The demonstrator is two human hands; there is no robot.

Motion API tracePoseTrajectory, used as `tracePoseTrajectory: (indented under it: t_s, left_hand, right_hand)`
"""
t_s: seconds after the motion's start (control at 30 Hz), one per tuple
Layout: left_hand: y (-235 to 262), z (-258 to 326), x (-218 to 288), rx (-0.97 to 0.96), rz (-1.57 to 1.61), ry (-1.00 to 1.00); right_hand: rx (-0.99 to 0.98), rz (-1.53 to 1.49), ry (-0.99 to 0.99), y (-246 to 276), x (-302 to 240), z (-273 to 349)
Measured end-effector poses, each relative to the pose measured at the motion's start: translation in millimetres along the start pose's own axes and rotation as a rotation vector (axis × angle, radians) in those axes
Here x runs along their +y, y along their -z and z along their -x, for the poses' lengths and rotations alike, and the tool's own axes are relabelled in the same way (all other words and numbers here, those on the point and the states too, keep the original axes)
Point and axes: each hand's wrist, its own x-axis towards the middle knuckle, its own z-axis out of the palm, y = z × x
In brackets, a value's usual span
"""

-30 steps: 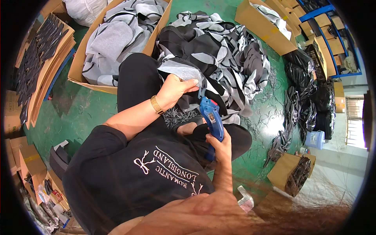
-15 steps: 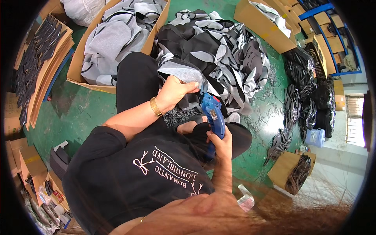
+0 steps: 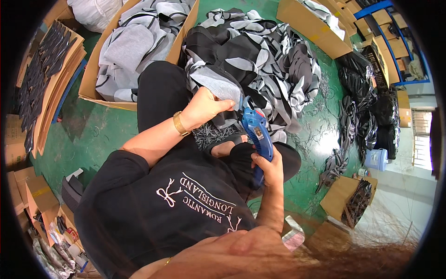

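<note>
My left hand [image 3: 206, 108] pinches the edge of a grey fabric piece [image 3: 216, 85] with black trim, thumb on top. In my right hand [image 3: 271, 166] is a blue handheld electric fabric cutter [image 3: 257, 132], gripped round its body. The cutter's head points away from me and sits at the fabric's edge, just right of my left thumb. Whether the blade touches the cloth I cannot tell. Beyond both hands lies a big heap of grey and black fabric pieces [image 3: 260, 60].
A cardboard box [image 3: 87, 87] of grey fabric pieces stands at far left, another box [image 3: 320, 36] at far right. Thin dark offcuts [image 3: 309, 139] litter the green floor. Black plastic bags [image 3: 355, 79] and a pale blue bucket [image 3: 376, 159] line the right side. Stacked cardboard [image 3: 58, 93] stands left.
The cutter and my right hand have shifted slightly right. My left hand still pinches the fabric, now spread flatter toward the cutter's head.
</note>
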Motion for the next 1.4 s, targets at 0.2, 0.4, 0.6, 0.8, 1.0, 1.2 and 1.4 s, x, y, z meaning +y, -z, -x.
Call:
tracePoseTrajectory:
  t_s: [0.2,0.4,0.6,0.8,1.0,1.2,1.4]
  left_hand:
    - [4,3,27,-0.108,-0.196,0.09]
    - [4,6,41,-0.143,-0.223,0.166]
    - [9,4,23,-0.257,-0.3,0.043]
    - [1,4,8,-0.31,-0.083,0.157]
    - [-15,11,4,-0.303,-0.046,0.226]
    - [-16,7,-9,-0.011,0.195,0.227]
    - [-12,-3,2,0.036,0.225,0.195]
  right_hand:
    - [-0.041,0.02,-0.021,7,-7,-1]
    - [-0.069,0.034,-0.026,9,-11,-3]
    - [-0.085,-0.031,-0.018,6,-11,-9]
    - [0.06,-0.156,0.154,-6,-23,-28]
    - [0.172,0.104,0.278,-33,-27,-48]
    - [0.146,-0.011,0.194,-31,-10,-52]
    - [0.08,-0.141,0.127,-4,-3,-14]
